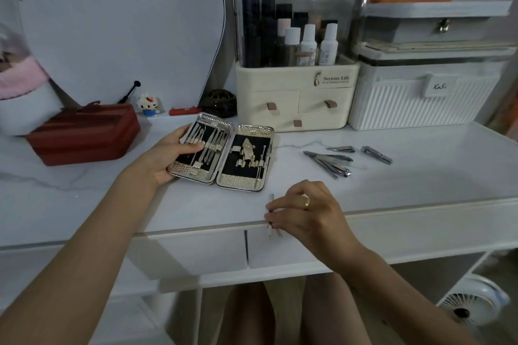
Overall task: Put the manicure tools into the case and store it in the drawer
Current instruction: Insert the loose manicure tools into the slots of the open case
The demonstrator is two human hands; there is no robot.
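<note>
An open manicure case [220, 152] lies flat near the middle of the table [420, 176]. The left hand [168, 155] grips its left half, thumb across the tools inside. At the table's front edge, the right hand [304, 211] pinches a thin metal tool [270, 214], possibly tweezers. Loose nail clippers [340, 161] lie right of the case, untouched.

Dim, soft indoor light; edges bend, perhaps slightly blurred.
</note>
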